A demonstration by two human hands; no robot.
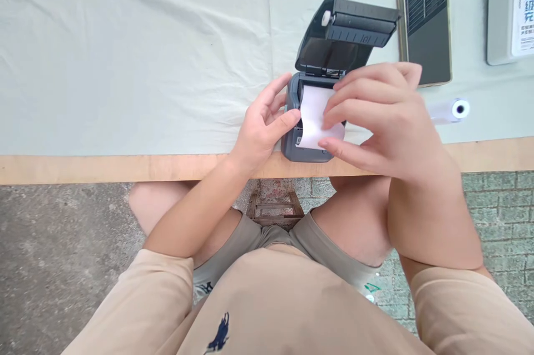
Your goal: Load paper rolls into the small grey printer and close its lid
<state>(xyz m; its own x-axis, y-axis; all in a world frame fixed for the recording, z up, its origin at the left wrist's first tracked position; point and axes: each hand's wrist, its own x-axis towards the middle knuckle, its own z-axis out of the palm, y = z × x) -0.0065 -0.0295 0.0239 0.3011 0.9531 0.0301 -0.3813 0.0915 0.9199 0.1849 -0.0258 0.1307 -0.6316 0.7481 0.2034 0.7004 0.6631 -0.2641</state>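
A dark grey portable thermal printer (292, 146) lies near the table's front edge, its lid (362, 21) hinged up and showing a black roller bar. My left hand (267, 116) grips the printer's left side, thumb on the upper rim and fingers around the edge. In the open bay sits a white paper roll (312, 104), its front part curving over the printer's lower end. From the right, my right hand (375, 113) curls over the paper, fingertips and thumb touching it around its lower right part. This hand hides the printer's right side.
A smartphone (429, 32) lies behind my right hand. Another white paper roll (448, 111) rests on its side right of that hand. Far right stands a white box-shaped device (504, 15) with printed text. Pale cloth (146, 54) covers the table up to its wooden edge (83, 168).
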